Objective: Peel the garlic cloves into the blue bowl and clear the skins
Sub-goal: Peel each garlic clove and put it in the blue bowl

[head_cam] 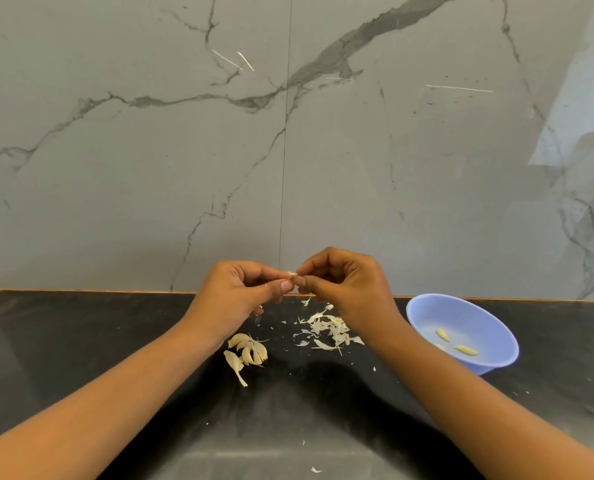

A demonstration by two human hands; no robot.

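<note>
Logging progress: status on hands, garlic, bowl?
One clove pinched between left hand and right hand, above counter. Some peeled cloves in blue bowl. Loose skins, unpeeled cloves on counter; nothing blocking.

**Both hands up, pinching together at the fingertips**

Left hand (235, 292) and right hand (349, 282) meet mid-frame with their fingertips touching. Each pinches the same garlic clove (292, 274) between thumb and forefinger, and the other fingers are curled in. The backs of the hands face the camera, and the left thumbnail is visible. Both forearms are bare, coming in from the bottom corners and converging. Wrists roughly straight, hands about level.
</note>
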